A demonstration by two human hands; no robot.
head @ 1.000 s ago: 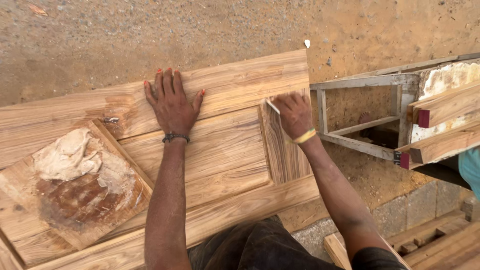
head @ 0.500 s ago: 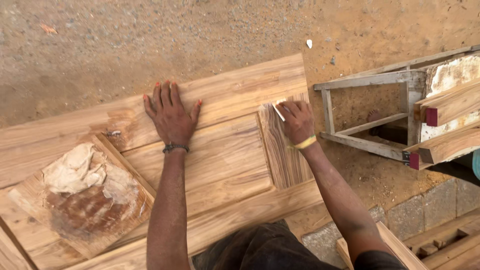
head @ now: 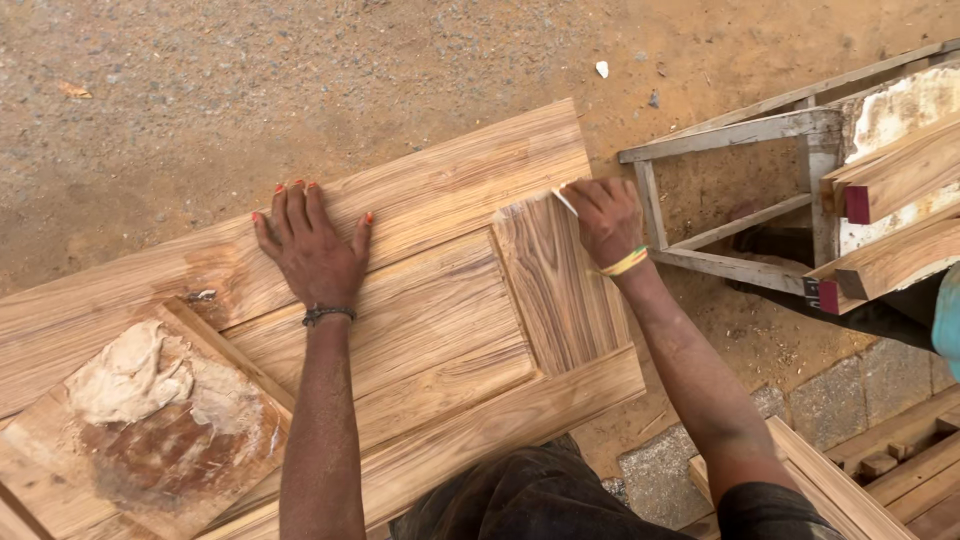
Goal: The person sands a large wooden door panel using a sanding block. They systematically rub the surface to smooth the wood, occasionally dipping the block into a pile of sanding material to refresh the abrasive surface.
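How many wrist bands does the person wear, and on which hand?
2: a dark band on the left hand, flat on the wooden door, and a yellow band on the right hand.

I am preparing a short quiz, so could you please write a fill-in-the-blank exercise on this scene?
1. The left hand lies ____ on the wooden door panel.
2. The right hand holds a thin ____ blade.
3. The pale filler paste sits on a small wooden ____.

Missing: flat; white; board
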